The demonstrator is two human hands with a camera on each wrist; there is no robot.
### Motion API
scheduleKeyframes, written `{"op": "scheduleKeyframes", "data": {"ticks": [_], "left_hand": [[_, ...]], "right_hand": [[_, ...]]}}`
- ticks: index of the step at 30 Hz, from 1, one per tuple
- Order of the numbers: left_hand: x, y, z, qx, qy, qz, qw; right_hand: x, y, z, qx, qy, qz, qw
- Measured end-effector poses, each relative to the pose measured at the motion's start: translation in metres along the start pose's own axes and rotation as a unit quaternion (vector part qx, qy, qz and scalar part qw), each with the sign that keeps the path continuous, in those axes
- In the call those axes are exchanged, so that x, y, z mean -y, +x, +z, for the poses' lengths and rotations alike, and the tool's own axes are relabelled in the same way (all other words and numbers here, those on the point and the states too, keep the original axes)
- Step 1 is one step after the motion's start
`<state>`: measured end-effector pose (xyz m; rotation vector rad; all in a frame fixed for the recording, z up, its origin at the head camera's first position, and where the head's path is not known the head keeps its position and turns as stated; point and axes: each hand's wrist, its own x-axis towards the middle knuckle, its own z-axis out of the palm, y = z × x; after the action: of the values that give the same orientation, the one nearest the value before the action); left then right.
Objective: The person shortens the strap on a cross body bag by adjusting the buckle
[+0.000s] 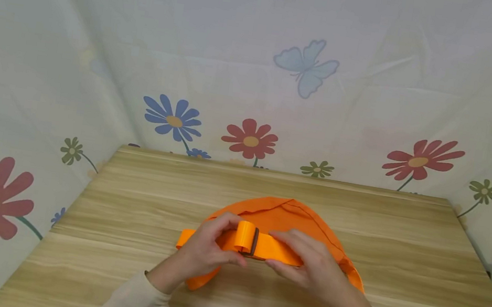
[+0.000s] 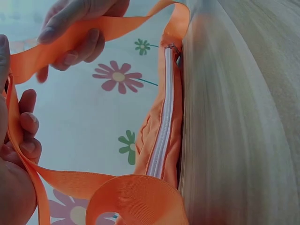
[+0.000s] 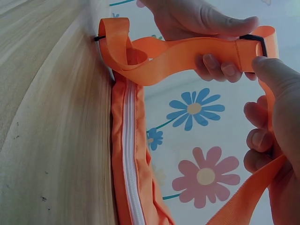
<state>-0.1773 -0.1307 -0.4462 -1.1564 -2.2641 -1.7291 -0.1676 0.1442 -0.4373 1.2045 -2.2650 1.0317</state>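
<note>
An orange zippered waist bag [image 1: 307, 223] rests on the table, its white zipper [image 2: 161, 117] seen in both wrist views. Its wide orange strap [image 1: 281, 249] is raised in front of it. My left hand [image 1: 208, 243] grips the strap on the left side, thumb below and fingers behind. Between the hands sits a dark slider buckle [image 1: 254, 242], where the strap stands up in a loop [image 1: 244, 236]. My right hand [image 1: 317, 265] pinches the strap to the right of the buckle, its thumb [image 3: 276, 72] close to the buckle's edge in the right wrist view.
A wood-grain table [image 1: 150, 187] lies under the bag. Behind it and to the sides hangs a pale curtain [image 1: 227, 23] printed with flowers and a butterfly. Another strap loop [image 3: 115, 47] with a dark fitting stands at the bag's end, against the tabletop.
</note>
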Motion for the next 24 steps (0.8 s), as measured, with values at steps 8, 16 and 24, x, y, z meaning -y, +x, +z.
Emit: {"op": "scheduleKeyframes", "data": {"ticks": [8, 16, 24], "left_hand": [[-0.0004, 0.0001, -0.0022, 0.006, 0.009, -0.001, 0.9999], [0.0023, 0.0024, -0.0022, 0.014, 0.039, 0.032, 0.9986], [-0.0044, 0.0032, 0.0001, 0.018, 0.062, -0.016, 0.9978]], "right_hand": [[-0.0002, 0.0001, 0.0002, 0.003, 0.019, -0.004, 0.9998], [0.0002, -0.0004, 0.0036, -0.006, 0.03, -0.014, 0.9994], [0.004, 0.0044, 0.0056, -0.027, 0.009, -0.035, 0.999]]}}
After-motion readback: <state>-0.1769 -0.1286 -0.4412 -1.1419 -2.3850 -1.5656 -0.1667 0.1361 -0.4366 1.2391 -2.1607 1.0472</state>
